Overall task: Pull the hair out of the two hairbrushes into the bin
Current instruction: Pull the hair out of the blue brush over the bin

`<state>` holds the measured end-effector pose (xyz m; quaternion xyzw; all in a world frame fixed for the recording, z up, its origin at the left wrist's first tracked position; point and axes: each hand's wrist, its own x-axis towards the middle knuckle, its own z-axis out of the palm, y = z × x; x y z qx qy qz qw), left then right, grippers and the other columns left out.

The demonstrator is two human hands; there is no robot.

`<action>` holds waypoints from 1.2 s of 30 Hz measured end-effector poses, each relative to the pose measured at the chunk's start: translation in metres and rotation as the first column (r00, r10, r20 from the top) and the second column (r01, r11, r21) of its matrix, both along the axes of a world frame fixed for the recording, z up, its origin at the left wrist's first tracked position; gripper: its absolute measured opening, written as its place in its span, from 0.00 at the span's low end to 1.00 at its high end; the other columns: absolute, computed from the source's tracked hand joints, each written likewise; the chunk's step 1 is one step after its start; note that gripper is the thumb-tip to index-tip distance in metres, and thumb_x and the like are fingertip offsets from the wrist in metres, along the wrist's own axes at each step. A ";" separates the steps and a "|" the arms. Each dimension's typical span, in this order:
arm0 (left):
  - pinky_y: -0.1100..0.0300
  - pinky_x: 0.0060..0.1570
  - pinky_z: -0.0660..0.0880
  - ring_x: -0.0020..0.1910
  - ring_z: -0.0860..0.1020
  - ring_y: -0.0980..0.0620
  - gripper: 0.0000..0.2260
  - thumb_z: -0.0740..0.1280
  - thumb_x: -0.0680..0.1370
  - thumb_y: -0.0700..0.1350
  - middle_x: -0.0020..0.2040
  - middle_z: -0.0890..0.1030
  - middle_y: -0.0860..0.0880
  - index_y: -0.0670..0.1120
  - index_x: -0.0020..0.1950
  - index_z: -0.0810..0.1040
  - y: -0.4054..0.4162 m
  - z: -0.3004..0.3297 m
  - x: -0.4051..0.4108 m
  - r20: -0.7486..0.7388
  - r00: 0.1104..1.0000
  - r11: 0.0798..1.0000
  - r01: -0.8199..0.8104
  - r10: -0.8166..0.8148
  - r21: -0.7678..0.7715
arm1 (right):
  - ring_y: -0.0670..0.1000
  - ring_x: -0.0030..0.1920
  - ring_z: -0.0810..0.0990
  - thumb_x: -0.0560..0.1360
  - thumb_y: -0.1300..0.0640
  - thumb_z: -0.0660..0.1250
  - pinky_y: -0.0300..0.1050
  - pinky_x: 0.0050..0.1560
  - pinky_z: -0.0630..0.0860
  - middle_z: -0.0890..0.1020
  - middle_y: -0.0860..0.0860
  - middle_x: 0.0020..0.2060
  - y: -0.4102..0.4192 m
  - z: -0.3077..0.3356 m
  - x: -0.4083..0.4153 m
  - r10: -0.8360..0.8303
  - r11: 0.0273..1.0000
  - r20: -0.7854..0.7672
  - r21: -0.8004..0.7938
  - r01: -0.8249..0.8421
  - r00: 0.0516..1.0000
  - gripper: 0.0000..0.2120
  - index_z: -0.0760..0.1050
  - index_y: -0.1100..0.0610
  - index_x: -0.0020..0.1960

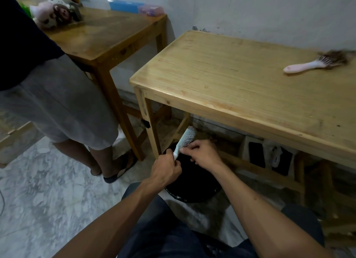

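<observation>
My left hand [167,170] grips the handle of a light blue hairbrush [186,138], held tilted with its bristle head up, over the black bin [192,188] on the floor. My right hand [202,152] has its fingers pinched at the base of the bristles; whether hair is between them cannot be seen. A pink hairbrush [308,65] with a thick clump of brown hair in its bristles lies at the far right of the light wooden table [221,80].
A second, darker wooden table [107,38] stands at the back left with a plush toy [52,14] and boxes on it. Another person [57,96] in grey shorts and sandals stands to the left on the marble floor. Dark items sit under the light table.
</observation>
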<state>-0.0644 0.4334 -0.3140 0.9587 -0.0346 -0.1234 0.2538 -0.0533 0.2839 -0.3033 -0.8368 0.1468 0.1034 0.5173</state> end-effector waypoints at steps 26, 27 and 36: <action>0.58 0.26 0.70 0.27 0.75 0.53 0.05 0.64 0.78 0.45 0.35 0.79 0.47 0.44 0.47 0.78 0.022 0.009 0.003 -0.242 0.970 0.914 -0.132 0.039 -0.383 | 0.47 0.35 0.82 0.78 0.62 0.70 0.40 0.36 0.79 0.86 0.52 0.38 -0.021 -0.004 -0.003 0.053 0.935 -0.066 0.354 -0.026 0.996 0.05 0.84 0.55 0.48; 0.58 0.29 0.71 0.30 0.77 0.52 0.06 0.64 0.78 0.45 0.38 0.81 0.47 0.44 0.48 0.78 0.024 0.008 0.005 -0.213 0.975 0.931 -0.129 0.057 -0.341 | 0.47 0.33 0.80 0.78 0.61 0.70 0.39 0.35 0.78 0.85 0.51 0.35 -0.022 -0.004 -0.004 0.020 0.934 -0.041 0.356 -0.004 0.999 0.05 0.84 0.55 0.46; 0.58 0.34 0.75 0.39 0.80 0.50 0.09 0.64 0.77 0.50 0.42 0.81 0.48 0.46 0.50 0.77 0.035 -0.009 0.003 -0.129 0.988 0.987 -0.097 0.080 -0.128 | 0.46 0.32 0.78 0.79 0.62 0.68 0.35 0.32 0.76 0.84 0.53 0.35 -0.040 0.004 0.000 -0.324 0.832 0.083 0.500 0.242 0.942 0.07 0.84 0.61 0.54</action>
